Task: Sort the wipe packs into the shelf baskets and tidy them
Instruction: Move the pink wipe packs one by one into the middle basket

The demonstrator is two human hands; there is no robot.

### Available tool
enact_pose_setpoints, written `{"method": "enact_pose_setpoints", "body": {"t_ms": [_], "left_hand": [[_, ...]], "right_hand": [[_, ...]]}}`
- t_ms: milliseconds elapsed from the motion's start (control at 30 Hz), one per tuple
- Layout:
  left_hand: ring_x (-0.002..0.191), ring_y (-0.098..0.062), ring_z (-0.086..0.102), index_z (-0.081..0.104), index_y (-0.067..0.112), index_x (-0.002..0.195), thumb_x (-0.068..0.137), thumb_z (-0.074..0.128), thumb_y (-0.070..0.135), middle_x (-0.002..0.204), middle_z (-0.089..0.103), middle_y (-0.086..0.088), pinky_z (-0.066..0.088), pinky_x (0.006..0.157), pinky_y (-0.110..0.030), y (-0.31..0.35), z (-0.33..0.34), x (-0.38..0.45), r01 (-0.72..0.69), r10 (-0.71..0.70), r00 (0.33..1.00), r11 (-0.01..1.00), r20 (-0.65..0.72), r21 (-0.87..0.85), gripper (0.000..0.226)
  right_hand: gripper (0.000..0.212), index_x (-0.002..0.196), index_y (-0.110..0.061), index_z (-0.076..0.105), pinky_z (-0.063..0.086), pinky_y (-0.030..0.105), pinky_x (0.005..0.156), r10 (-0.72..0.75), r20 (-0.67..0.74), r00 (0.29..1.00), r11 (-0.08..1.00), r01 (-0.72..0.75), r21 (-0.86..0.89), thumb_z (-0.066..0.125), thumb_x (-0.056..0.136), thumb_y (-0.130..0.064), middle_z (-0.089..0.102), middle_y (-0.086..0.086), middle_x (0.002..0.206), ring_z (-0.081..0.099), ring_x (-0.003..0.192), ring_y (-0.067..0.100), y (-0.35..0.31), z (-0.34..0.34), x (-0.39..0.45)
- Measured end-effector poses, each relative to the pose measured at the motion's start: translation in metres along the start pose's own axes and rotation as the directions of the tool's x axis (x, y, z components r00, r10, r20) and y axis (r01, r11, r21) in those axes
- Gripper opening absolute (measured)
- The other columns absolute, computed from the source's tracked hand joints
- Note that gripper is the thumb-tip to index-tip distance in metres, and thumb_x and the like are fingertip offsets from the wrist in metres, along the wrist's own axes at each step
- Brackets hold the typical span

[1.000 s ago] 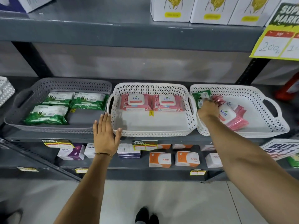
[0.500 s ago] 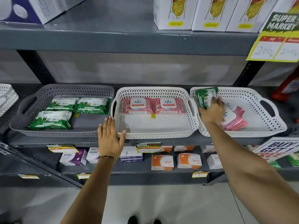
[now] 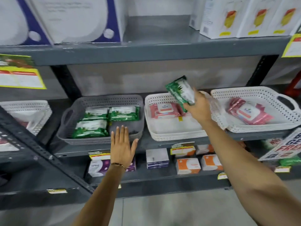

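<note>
My right hand (image 3: 197,107) grips a green wipe pack (image 3: 180,89), held up in the air above the middle white basket (image 3: 175,135). That basket holds pink wipe packs (image 3: 163,110) along its back. The grey basket (image 3: 101,100) on the left holds three green packs (image 3: 91,128). The right white basket (image 3: 254,91) holds a pile of pink packs (image 3: 247,113). My left hand (image 3: 122,145) is flat with fingers spread, at the front rim of the grey basket, holding nothing.
A dark grey shelf (image 3: 146,51) runs overhead with white boxes (image 3: 228,17) on it. Below the baskets, a lower shelf carries small purple, white and orange boxes (image 3: 188,166). Another white basket (image 3: 26,115) stands far left. A slanted steel brace (image 3: 40,152) crosses at lower left.
My right hand lifted the green pack out of the right basket and carried it left, over the middle basket. The view swung left. My left hand shifted to the grey basket's front.
</note>
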State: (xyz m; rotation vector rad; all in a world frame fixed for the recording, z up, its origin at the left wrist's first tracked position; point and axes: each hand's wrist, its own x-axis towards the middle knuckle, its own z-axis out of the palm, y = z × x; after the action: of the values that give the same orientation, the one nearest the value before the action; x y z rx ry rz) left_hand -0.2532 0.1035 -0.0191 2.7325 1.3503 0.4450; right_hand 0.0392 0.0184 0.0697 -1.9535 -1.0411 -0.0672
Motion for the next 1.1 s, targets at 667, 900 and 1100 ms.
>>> {"method": "enact_pose_setpoints", "body": {"t_ms": [667,900,1100], "left_hand": [[0.143,-0.025,0.006,0.013,0.005,0.143,0.082,-0.015,0.062,0.154,0.018,-0.013,-0.009,0.114,-0.033,-0.096,-0.016,-0.012,0.011,-0.01,1.0,1.0,0.016,-0.022,0.088],[0.142,-0.031,0.005,0.019,0.002,0.142,0.085,-0.008,0.06,0.152,0.02,-0.016,-0.009,0.113,-0.04,-0.057,-0.012,-0.008,-0.009,0.009,1.0,0.999,0.003,-0.033,0.085],[0.143,-0.028,-0.001,0.011,0.007,0.144,0.08,-0.016,0.063,0.155,0.013,-0.012,-0.014,0.113,-0.037,0.025,0.009,0.001,-0.137,0.14,0.99,0.987,0.03,-0.088,0.09]], "right_hand": [[0.076,0.144,-0.021,0.032,0.024,0.029,0.115,-0.023,0.815,0.579,0.968,0.216,-0.127,0.056,0.08,0.014,0.029,0.005,0.155,0.03,0.141,0.023,-0.104,0.188,-0.036],[0.062,0.138,-0.019,0.044,0.029,0.03,0.114,-0.144,0.633,0.76,0.976,0.216,-0.037,0.05,0.084,0.012,0.041,0.005,0.149,0.038,0.137,0.023,-0.103,0.166,-0.038],[0.052,0.134,-0.01,0.05,0.031,0.025,0.111,-0.067,0.251,0.966,0.997,0.057,0.048,0.047,0.085,0.007,0.052,0.009,0.14,0.049,0.129,0.023,-0.055,0.079,-0.025]]}}
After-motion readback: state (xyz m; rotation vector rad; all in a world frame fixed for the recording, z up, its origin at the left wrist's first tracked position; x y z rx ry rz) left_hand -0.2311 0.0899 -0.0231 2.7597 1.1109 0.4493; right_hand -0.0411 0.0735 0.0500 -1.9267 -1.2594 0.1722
